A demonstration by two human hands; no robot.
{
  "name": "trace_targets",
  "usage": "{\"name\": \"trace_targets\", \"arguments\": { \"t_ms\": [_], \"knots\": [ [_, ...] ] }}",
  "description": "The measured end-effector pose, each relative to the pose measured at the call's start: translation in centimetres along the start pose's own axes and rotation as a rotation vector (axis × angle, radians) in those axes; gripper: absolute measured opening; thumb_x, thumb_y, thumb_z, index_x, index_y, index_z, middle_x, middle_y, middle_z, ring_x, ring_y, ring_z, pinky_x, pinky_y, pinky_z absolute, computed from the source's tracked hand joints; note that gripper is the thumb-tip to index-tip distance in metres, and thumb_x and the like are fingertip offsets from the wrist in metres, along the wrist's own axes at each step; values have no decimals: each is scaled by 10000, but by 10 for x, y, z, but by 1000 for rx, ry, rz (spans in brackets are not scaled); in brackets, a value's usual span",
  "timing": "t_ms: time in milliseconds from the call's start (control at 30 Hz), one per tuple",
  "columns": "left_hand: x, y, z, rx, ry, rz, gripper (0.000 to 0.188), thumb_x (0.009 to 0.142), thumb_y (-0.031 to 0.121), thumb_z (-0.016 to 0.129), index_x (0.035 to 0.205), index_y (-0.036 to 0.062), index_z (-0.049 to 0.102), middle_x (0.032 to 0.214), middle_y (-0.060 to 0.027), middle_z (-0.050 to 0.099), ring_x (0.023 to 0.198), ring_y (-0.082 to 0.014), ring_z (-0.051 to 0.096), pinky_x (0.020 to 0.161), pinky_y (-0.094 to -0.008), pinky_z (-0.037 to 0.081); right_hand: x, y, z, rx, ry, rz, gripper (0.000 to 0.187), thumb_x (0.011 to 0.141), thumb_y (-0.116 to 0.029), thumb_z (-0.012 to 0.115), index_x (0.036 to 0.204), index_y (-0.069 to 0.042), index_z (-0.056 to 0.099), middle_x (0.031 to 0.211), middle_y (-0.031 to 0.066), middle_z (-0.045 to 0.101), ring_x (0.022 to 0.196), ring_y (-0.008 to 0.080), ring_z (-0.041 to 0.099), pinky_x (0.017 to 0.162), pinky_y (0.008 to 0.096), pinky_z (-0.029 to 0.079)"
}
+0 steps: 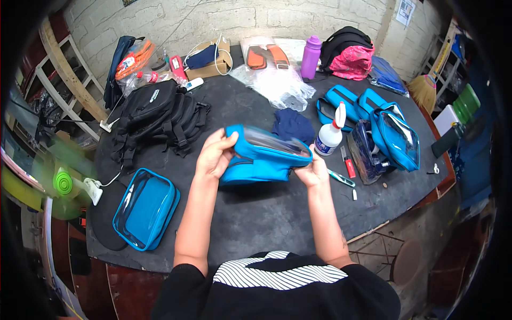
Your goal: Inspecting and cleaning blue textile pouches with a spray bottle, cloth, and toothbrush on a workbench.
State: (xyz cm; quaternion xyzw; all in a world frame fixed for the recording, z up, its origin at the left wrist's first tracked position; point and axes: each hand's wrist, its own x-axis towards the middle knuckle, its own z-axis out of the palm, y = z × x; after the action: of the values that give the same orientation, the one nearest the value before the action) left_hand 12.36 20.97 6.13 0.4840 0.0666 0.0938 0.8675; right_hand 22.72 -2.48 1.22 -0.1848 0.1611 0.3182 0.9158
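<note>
Both my hands hold up a blue pouch [261, 169] with a clear plastic window, above the middle of the dark table. My left hand [215, 154] grips its left end, thumb on the upper edge. At the right end, my right hand [313, 169] is closed round the corner, its fingers partly behind the pouch. Another blue clear-topped pouch [146, 209] lies to the left of my left forearm. Just beyond my right hand stand a white spray bottle [327, 137] and a crumpled navy cloth [293, 125].
A black backpack [160, 114] lies at the left. Several blue pouches [397, 136] are piled at the right, near a red-handled cutter [348, 164] and a teal pen-like tool [341, 178]. A purple bottle [311, 57] and a pink-black bag [349, 56] stand at the back. A green fan [66, 184] is at far left.
</note>
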Motion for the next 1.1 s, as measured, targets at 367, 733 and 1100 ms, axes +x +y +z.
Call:
{"name": "trace_targets", "arguments": {
  "t_ms": [367,733,1100],
  "knots": [
    [-5,16,4,914,-237,100,195,914,138,608,1030,-17,592,839,32,566,779,-33,500,685,-214,419,42,-10,-84,-864,107,-637,363,887,-26,475,1248,-43,445,1135,119,567,997,214,588,890,357,460],
    [-51,-16,23,880,-120,-66,216,891,135,596,1085,56,545,652,8,517,553,-43,426,492,-252,305,-67,13,24,-1981,-588,-1520,357,722,-206,721,1058,-122,633,1144,63,575,1192,320,459,1001,477,296],
    [-66,-43,31,741,64,-95,85,904,37,573,962,53,513,597,97,384,469,17,295,411,-207,184,-64,-14,-23,-2119,-182,-1616,190,606,-214,731,748,-126,642,810,4,605,949,255,552,897,452,339]
  ]
}}
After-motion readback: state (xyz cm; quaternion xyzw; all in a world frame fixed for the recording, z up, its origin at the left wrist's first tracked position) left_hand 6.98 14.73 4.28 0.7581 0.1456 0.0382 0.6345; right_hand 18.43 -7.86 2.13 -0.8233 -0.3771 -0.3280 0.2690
